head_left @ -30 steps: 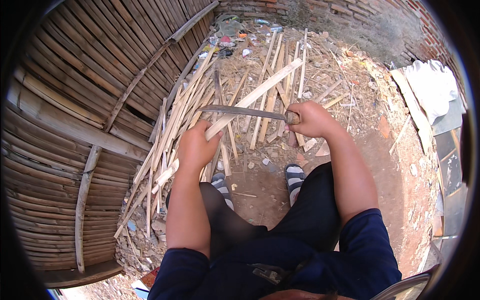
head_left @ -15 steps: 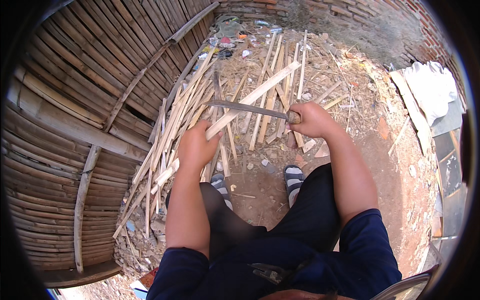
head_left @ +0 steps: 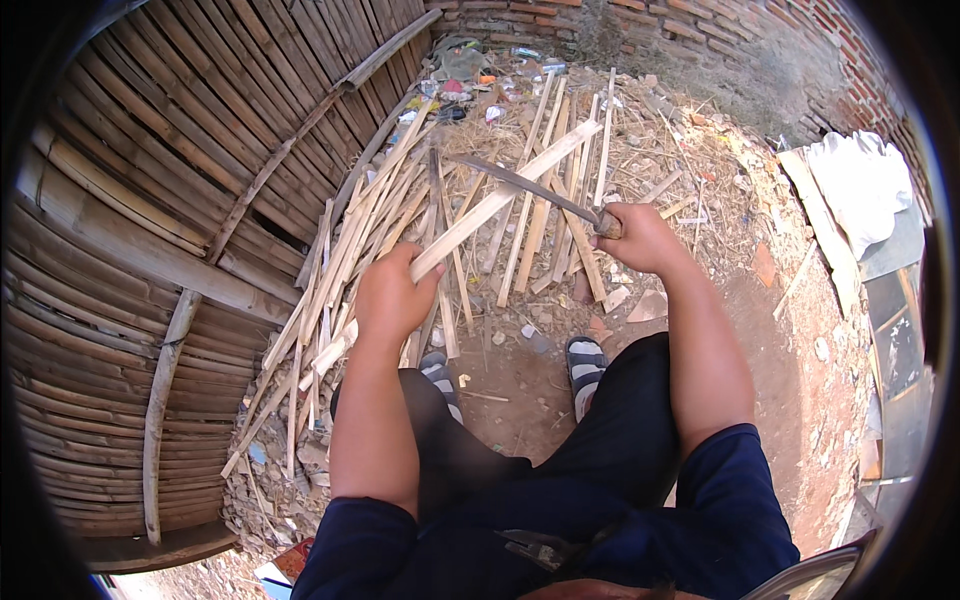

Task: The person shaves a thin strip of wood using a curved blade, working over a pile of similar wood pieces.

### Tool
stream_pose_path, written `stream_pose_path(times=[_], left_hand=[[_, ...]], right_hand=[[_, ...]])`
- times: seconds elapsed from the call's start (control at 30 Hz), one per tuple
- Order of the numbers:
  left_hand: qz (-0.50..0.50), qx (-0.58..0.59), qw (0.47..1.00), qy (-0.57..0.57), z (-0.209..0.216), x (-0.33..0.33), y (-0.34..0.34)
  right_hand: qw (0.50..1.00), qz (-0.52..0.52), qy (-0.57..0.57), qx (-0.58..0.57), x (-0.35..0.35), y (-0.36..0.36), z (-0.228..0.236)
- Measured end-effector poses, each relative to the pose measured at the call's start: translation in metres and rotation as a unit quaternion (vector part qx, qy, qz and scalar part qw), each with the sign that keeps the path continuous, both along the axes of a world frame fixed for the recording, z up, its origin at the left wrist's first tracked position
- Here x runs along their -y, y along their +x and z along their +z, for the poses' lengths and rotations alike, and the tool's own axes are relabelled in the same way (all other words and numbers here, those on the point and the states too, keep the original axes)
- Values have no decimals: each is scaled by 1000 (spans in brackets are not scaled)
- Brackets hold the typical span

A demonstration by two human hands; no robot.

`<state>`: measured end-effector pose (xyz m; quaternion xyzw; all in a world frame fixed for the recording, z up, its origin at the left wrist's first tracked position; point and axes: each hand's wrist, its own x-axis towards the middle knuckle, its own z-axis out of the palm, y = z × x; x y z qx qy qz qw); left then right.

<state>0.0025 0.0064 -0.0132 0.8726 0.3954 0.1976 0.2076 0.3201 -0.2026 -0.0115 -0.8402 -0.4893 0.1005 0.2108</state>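
My left hand (head_left: 392,295) is closed round the near end of a pale wooden slat (head_left: 462,231), which slants up and away to the right. In my right hand (head_left: 640,240) is a machete (head_left: 556,199), gripped by its short wooden handle. Its long dark blade points up and left and crosses the slat around the middle of its length; whether the edge touches the wood, I cannot tell. More pale slats (head_left: 548,215) lie loose on the ground beyond my hands, and a denser heap of slats (head_left: 345,245) lies to the left.
A bamboo-slat wall (head_left: 130,230) rises on the left, with a brick wall (head_left: 690,30) at the back. Bits of litter (head_left: 455,88) gather in the far corner. On the right are a white sack (head_left: 860,185) and a leaning board (head_left: 825,225). My sandalled feet (head_left: 585,372) stand below.
The machete has slid along the slat, away from my left hand toward the far end, and tilts more steeply. My right hand has shifted slightly right. My left hand and the slat stay nearly still.
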Motion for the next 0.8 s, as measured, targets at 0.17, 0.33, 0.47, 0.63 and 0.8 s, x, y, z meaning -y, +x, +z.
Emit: stream_pose_path(times=[0.17, 0.33, 0.47, 0.63, 0.8], left_hand=[[-1, -2, 1000, -9, 4, 2, -4], [1, 23, 1000, -7, 3, 3, -2], [1, 15, 1000, 11, 0, 0, -3], [-5, 6, 1000, 19, 1, 1, -1], [-3, -1, 1000, 5, 1, 1, -4]], right_hand=[[993, 95, -69, -4, -18, -31, 23], [999, 5, -2, -34, -6, -3, 8], [996, -73, 8, -52, 1, 6, 10], [999, 14, -4, -28, -1, -3, 6], [993, 104, -55, 2, -16, -25, 17]])
